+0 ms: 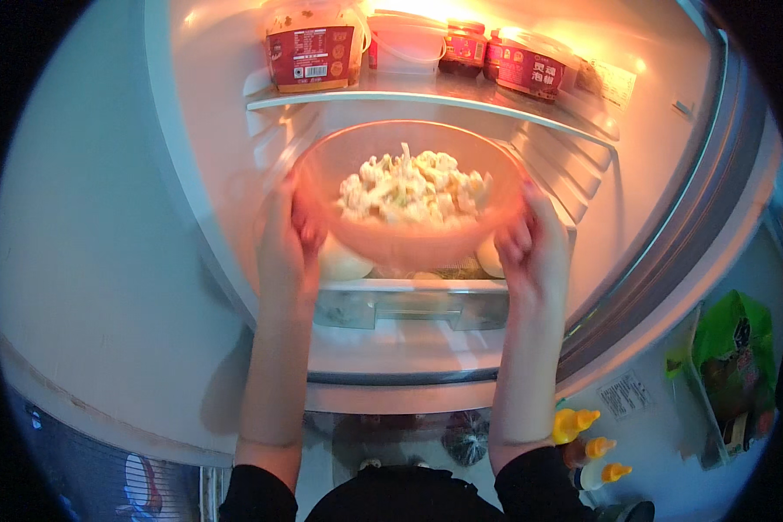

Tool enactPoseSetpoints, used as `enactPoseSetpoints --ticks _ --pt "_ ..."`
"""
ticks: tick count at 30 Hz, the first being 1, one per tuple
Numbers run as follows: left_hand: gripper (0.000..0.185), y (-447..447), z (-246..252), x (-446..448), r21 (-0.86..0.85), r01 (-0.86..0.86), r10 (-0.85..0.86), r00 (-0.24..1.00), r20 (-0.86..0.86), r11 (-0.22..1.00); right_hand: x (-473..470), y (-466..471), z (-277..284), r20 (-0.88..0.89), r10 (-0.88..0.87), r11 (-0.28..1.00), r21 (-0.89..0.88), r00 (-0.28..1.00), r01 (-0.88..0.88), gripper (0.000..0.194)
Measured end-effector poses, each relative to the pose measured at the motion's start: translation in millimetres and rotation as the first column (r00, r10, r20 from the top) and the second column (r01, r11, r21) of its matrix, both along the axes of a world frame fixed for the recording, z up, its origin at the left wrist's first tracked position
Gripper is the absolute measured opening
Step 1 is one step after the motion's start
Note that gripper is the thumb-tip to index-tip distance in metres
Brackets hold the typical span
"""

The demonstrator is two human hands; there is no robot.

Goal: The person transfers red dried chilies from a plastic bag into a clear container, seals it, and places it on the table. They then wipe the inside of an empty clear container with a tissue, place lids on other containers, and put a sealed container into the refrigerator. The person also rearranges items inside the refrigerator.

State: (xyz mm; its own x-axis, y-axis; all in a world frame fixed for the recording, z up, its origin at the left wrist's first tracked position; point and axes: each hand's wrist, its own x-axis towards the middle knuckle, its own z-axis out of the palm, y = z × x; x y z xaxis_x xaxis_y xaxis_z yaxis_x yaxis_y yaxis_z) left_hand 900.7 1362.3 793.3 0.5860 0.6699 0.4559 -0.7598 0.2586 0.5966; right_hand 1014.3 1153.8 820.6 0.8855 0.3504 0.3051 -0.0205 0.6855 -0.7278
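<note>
Both hands hold a large pinkish bowl (pixel 404 245) at the mouth of a lit refrigerator. My left hand (pixel 303 218) grips its left side, and my right hand (pixel 525 225) grips the right. Pale cauliflower florets (pixel 414 186) lie heaped in the bowl. Behind and below it, a pale rounded object (pixel 344 260) shows at the lower left on the shelf. Another pale rounded object (pixel 489 258) is partly covered by my right hand. What the bowl rests over, if anything, is hidden.
Above the bowl, a glass shelf (pixel 391 96) carries a red-labelled tub (pixel 313 55), a white bucket (pixel 408 49), a jar (pixel 462 49) and another tub (pixel 532 68). A clear drawer (pixel 417 310) sits below. At right, the open door holds squeeze bottles (pixel 577 424) and a green bag (pixel 734 365).
</note>
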Motion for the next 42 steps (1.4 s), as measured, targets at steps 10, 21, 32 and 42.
enactPoseSetpoints --ticks 10,21,32,42 --pt "0.030 40 27 69 -0.092 0.057 -0.074 0.979 -0.192 0.994 104 98 11 -0.146 0.037 0.978 -0.200 0.989 -0.066 0.018" --pt "0.047 26 -9 48 0.529 -0.171 0.251 0.964 -0.083 0.831 43 92 -12 0.351 0.035 0.912 -0.393 0.936 0.114 0.025" --pt "0.085 13 -140 40 0.954 -0.297 0.905 0.416 0.085 0.047 38 -5 -158 0.891 -0.373 0.083 -0.244 0.257 0.966 0.052" --pt "0.088 5 -136 50 0.948 -0.313 0.952 0.303 0.045 0.055 83 -3 -157 0.882 -0.339 -0.128 -0.387 0.327 0.913 0.089"
